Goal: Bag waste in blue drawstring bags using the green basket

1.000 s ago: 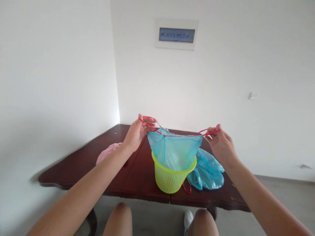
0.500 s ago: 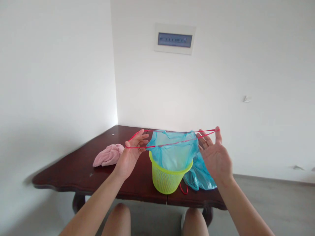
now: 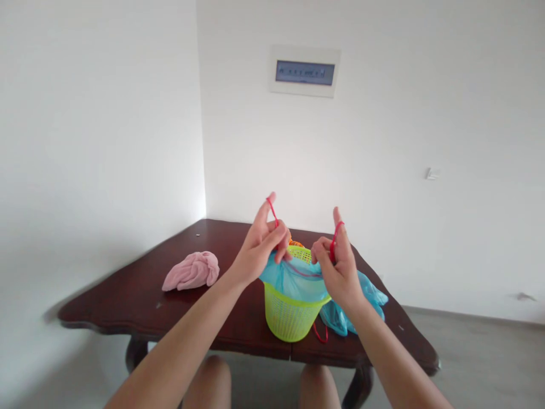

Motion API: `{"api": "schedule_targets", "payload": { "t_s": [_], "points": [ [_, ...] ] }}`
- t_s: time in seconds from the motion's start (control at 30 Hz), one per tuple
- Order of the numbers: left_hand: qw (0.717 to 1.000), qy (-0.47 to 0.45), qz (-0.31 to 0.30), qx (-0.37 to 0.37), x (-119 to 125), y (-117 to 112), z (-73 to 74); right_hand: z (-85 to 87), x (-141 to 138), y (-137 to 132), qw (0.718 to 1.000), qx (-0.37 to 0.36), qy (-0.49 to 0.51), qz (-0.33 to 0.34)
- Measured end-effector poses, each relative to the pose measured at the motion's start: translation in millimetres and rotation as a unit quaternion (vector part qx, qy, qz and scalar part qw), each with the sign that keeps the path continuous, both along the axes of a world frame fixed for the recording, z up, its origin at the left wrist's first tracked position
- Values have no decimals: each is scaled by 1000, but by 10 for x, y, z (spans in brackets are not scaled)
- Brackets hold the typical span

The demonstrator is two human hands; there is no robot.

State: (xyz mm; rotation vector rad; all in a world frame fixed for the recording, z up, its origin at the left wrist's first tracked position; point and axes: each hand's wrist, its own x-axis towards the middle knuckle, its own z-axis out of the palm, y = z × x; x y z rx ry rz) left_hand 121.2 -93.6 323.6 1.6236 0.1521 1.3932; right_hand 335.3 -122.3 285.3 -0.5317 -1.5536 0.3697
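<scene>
A blue plastic drawstring bag spans the mouth of a yellow-green mesh basket, with part of it over the near rim. My left hand is at the basket's left side, thumb and fingers closed on the bag's edge and its red drawstring. Its index finger points up with the string looped round it. On the right, my right hand grips the bag's edge the same way, string around the raised index finger. What exactly lies between the fingertips is partly hidden.
A pink cloth lies left on the dark wooden table. Another blue plastic bag with a red string is right of the basket. Something orange shows behind the basket. Walls stand behind and left.
Both hands have come inward from wide apart, and the stretched drawstring has slackened. The bag's opening has dropped lower onto the basket, and the fingers have closed on its edge.
</scene>
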Motion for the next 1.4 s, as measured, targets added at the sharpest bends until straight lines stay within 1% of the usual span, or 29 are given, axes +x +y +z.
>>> {"api": "schedule_targets", "payload": {
  "t_s": [0.07, 0.13, 0.2, 0.3, 0.37, 0.43, 0.47, 0.53, 0.6, 0.67, 0.73, 0.8, 0.87, 0.93, 0.97, 1.03, 1.1, 1.13, 1.17, 1.2, 1.27, 1.33, 1.4],
  "points": [
    [994, 106, -14, 18, 36, -60, 47, -53, -25, -20, 998, -5, -62, 23],
    [980, 184, -5, 74, 39, -112, 71, -75, -47, -74, 995, -27, -84, 42],
    [964, 226, 21, 138, 20, -155, 71, -65, -82, -148, 995, -68, -45, 59],
    [936, 275, 84, 202, -5, -211, 26, -29, -168, -244, 984, -146, 48, 86],
    [915, 307, 132, 225, 1, -245, -28, -25, -233, -277, 977, -170, 92, 95],
    [905, 317, 162, 232, 27, -269, -98, -46, -286, -286, 973, -173, 127, 90],
    [907, 313, 165, 227, 44, -274, -140, -63, -304, -285, 971, -173, 144, 84],
    [927, 289, 151, 187, 74, -264, -238, -101, -317, -281, 966, -175, 176, 77],
    [955, 240, 130, 115, 93, -231, -349, -127, -297, -284, 960, -175, 205, 78],
    [972, 196, 118, 49, 96, -186, -451, -136, -250, -293, 954, -174, 228, 85],
    [971, 209, 111, 26, 93, -148, -521, -128, -184, -304, 950, -181, 234, 95],
    [957, 268, 108, 42, 95, -123, -558, -115, -114, -304, 949, -189, 230, 102],
    [944, 309, 95, 61, 116, -102, -580, -107, -52, -287, 951, -187, 229, 88],
    [954, 290, 68, 44, 155, -73, -608, -112, -6, -255, 958, -179, 220, 50],
    [964, 261, 50, 16, 181, -53, -626, -121, 10, -238, 963, -171, 206, 22],
    [981, 182, 26, -67, 236, -3, -665, -158, 19, -215, 978, -136, 149, -50],
    [982, 107, 26, -151, 291, 48, -694, -220, -6, -218, 985, -87, 73, -128],
    [980, 77, 38, -180, 317, 69, -701, -261, -32, -230, 985, -68, 36, -156],
    [978, 56, 55, -194, 342, 83, -703, -308, -65, -245, 984, -59, 1, -167],
    [977, 47, 75, -192, 363, 91, -701, -358, -103, -260, 985, -60, -30, -156],
    [982, 72, 93, -151, 394, 83, -691, -460, -179, -274, 990, -83, -73, -91],
    [984, 120, 73, -105, 393, 46, -679, -548, -235, -253, 991, -112, -70, -15],
    [984, 148, 40, -92, 354, -11, -661, -607, -259, -204, 989, -139, -25, 32]
  ]
}}
